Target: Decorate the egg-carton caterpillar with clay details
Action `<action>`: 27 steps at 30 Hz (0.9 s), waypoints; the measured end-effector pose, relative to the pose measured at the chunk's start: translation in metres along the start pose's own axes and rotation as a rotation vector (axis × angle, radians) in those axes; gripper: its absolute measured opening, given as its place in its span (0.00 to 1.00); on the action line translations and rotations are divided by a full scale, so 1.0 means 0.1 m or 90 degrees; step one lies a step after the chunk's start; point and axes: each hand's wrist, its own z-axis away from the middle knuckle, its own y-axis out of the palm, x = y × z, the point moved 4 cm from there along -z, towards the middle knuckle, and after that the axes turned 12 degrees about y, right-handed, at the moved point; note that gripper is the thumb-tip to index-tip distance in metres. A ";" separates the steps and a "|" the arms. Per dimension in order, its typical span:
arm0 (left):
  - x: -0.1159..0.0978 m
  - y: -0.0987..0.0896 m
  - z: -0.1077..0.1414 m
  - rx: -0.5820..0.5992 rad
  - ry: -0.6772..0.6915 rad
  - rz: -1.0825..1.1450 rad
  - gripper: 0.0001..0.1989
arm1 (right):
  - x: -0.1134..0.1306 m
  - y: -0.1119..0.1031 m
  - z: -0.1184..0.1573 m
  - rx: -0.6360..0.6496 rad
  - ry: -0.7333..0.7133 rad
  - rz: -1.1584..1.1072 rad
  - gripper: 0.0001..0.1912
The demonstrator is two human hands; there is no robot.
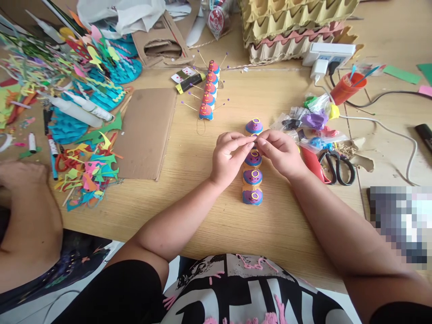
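A strip of painted egg-carton cups (pixel 252 177), purple on top with blue bands and yellow rings, lies lengthwise on the table in front of me. Above its upper part my left hand (pixel 228 155) and my right hand (pixel 282 152) meet, thumbs and fingers pinched together. Whatever sits between the fingertips is too small to make out. The hands hide one of the cups. Farther back stands a second egg-carton strip (pixel 209 92), red and blue, with purple-tipped sticks poking out on both sides.
A cardboard sheet (pixel 145 135) and colourful paper scraps (pixel 89 173) lie left, near another person's arm (pixel 30 202). To the right are scissors (pixel 337 167), bagged clay (pixel 315 118), a red cup (pixel 347 88) and a power strip (pixel 332 50) with cables. Egg trays (pixel 280 49) are stacked behind.
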 end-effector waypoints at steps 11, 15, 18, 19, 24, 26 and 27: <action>0.00 -0.01 0.00 -0.011 0.011 -0.004 0.10 | -0.01 0.01 0.00 0.006 0.002 -0.029 0.25; -0.02 -0.02 0.00 -0.016 0.018 -0.002 0.09 | -0.01 0.02 0.00 0.003 0.029 -0.038 0.25; -0.03 -0.01 -0.01 -0.001 0.016 -0.006 0.10 | -0.01 0.02 0.00 0.002 0.040 -0.059 0.25; -0.03 -0.01 -0.01 0.000 0.020 -0.008 0.10 | -0.01 0.01 -0.01 0.003 0.041 -0.067 0.25; -0.04 -0.02 -0.02 -0.008 0.029 -0.024 0.09 | -0.03 0.01 -0.01 0.007 0.047 -0.079 0.23; -0.04 -0.02 -0.02 -0.004 0.028 -0.026 0.10 | -0.04 0.01 0.00 0.011 0.052 -0.075 0.24; -0.04 -0.02 -0.02 -0.003 0.028 -0.024 0.10 | -0.04 0.01 0.00 0.013 0.055 -0.074 0.24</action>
